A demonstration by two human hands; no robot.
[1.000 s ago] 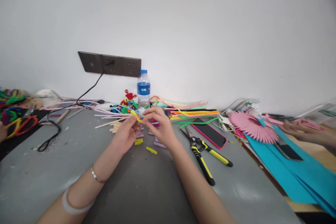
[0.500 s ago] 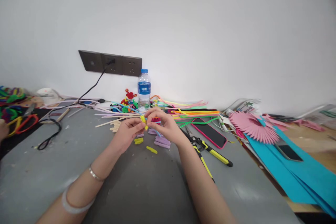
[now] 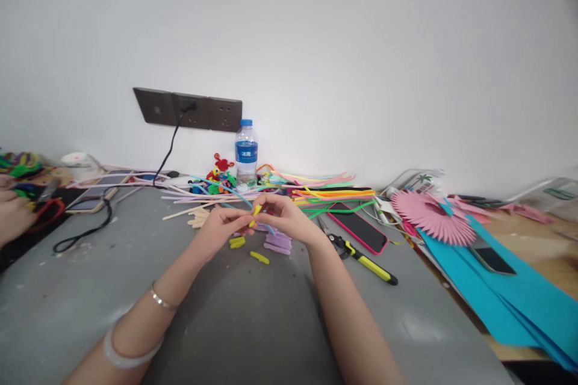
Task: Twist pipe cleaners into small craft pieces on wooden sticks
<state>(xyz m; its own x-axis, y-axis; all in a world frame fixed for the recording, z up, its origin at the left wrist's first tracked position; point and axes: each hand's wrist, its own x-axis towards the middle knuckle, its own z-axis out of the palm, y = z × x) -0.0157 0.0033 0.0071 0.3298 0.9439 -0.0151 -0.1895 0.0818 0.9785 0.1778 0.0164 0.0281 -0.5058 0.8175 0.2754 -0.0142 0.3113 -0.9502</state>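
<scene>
Above the grey table, my left hand and my right hand meet fingertip to fingertip. Both are closed in a pinch on a short yellow pipe cleaner piece, partly covered by the fingers. Light blue stems pass close behind the fingers; whether they are held, I cannot tell. Just below lie loose yellow pieces and a small pile of folded purple pieces. Behind my hands, pale stems and orange and green stems spread across the table.
A water bottle stands at the wall beside a small colourful figure. On the right are pliers, a pink-edged phone, a pink paper fan and blue sheets. Another person's hand is at far left, near a black cable.
The yellow piece has turned and shifted slightly right between my fingertips. At far left, the other person's hand has come further in over the scissors, and the cable has shifted, uncovering a phone.
</scene>
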